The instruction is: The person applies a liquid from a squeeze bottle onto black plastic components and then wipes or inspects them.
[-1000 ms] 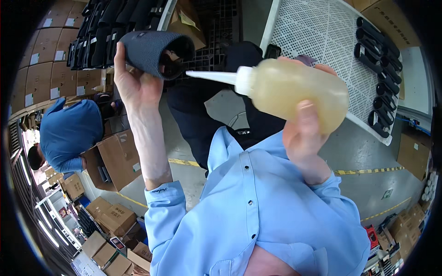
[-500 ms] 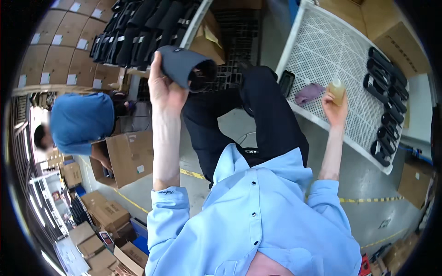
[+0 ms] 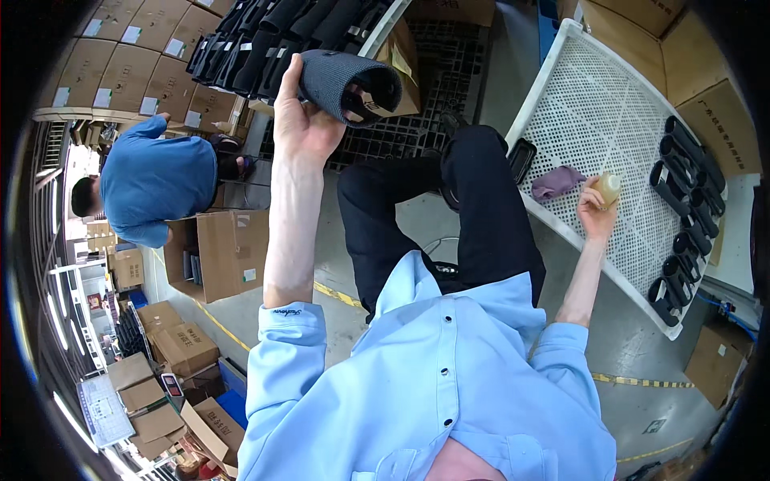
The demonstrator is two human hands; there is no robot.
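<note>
Left hand (image 3: 301, 128) grips dark tube (image 3: 345, 76) raised; right hand (image 3: 597, 212) closed on bottle (image 3: 609, 188), setting it on white table (image 3: 593, 104). Next likely: release bottle upright.

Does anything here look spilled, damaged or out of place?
No spill or damage shows. The left hand holds a dark sleeve up; the right hand grips a bottle upright on the white tray, beside a purple cloth.
</note>
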